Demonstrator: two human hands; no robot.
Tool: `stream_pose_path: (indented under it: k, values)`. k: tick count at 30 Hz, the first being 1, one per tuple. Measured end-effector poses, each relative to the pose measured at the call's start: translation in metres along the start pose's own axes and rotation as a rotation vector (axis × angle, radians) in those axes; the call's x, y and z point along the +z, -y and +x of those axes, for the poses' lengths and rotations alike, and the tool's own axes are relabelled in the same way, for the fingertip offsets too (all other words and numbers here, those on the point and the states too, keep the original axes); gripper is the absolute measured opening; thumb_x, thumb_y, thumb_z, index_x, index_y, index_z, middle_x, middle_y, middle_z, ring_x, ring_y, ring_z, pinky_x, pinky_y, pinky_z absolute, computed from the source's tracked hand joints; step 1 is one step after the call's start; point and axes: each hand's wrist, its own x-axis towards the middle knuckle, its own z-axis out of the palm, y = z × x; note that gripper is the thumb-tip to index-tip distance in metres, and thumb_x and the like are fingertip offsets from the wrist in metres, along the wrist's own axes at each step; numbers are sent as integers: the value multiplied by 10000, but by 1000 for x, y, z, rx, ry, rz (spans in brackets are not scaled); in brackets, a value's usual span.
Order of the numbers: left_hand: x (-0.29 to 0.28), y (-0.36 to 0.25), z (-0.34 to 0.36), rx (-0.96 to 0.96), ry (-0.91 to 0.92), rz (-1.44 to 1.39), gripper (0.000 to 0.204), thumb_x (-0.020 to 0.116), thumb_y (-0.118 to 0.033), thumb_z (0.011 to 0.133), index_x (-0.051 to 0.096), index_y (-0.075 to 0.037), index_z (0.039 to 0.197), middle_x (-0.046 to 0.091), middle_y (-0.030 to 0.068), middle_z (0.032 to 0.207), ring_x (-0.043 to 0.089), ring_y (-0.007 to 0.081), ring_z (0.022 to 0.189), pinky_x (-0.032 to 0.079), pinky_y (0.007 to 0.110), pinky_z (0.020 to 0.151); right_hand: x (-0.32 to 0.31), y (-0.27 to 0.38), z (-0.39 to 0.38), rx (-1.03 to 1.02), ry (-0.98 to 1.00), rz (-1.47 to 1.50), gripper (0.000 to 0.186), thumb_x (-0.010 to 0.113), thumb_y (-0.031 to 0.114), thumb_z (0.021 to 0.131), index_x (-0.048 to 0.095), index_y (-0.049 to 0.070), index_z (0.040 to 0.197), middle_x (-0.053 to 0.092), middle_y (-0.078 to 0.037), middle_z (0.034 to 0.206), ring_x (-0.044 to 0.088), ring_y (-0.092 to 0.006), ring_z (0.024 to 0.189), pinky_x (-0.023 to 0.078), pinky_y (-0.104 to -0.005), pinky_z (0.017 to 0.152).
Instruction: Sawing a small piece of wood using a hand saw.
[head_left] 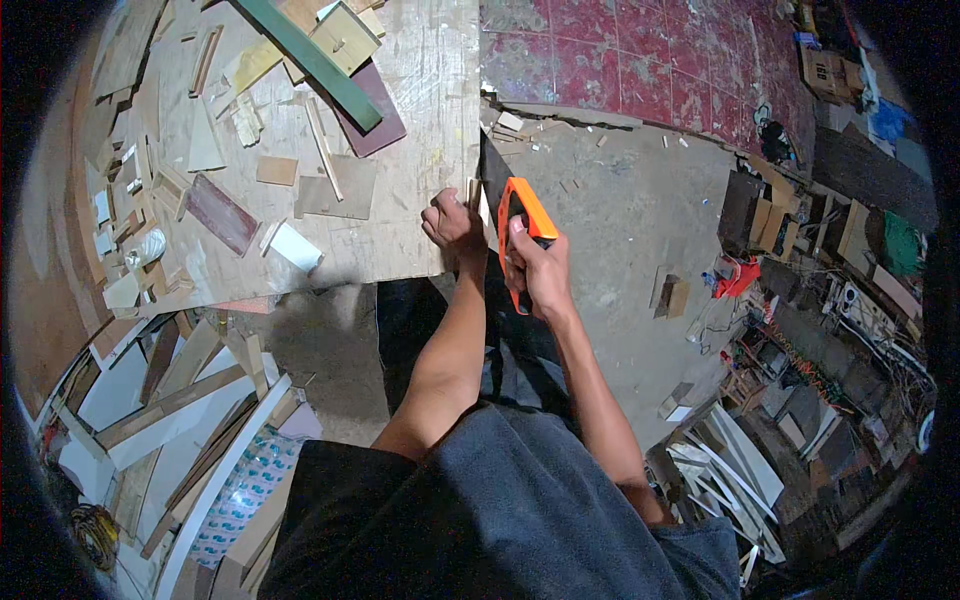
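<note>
My right hand (541,270) is wrapped round the orange and black handle of a hand saw (541,208). The dark blade runs up and away from the handle, close alongside the table's right edge. At that edge my left hand (455,222) is closed, its fingers curled against a small strip of wood (473,190). Part of the strip is hidden by the hand. Both forearms come up from below, the left one crossing the table's near corner. Whether the saw's teeth touch the wood, I cannot tell.
On the plywood table (420,130) lie a long green board (310,65), a dark red board (385,115) and several offcuts. Scrap boards (180,410) are piled at lower left. To the right is concrete floor (620,210), with clutter (800,360) beyond.
</note>
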Motion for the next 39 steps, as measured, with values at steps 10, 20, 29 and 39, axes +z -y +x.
stream_pose_path:
  k: [10,20,29,39]
  values:
    - [-22,-8,4,78,83,-172,241,687,-286,890,601,-144,1065,651,45,897,561,303,866,383,426,780,-9,3,21,25,-1,-70,303,626,306,1019,562,56,859,492,20,600,414,-87,424,330,-279,403]
    - [-23,-10,3,62,88,-195,264,651,-350,927,594,-137,1070,644,70,936,548,314,906,379,436,813,-9,10,26,28,21,-37,316,620,295,1018,568,62,809,503,25,622,429,-81,477,307,-283,433]
    - [-25,-9,-2,57,105,-233,274,678,-341,910,599,-142,1079,659,77,970,561,309,919,379,433,816,-2,-1,19,-5,-2,-75,355,625,312,1014,492,88,772,442,18,571,410,-98,407,327,-287,383]
    - [-34,-8,-1,24,317,-285,388,722,-343,842,571,-121,1122,628,102,1064,537,344,1048,377,472,945,5,-2,25,-29,-35,-136,344,625,317,1019,498,98,785,447,28,567,404,-82,411,322,-281,386]
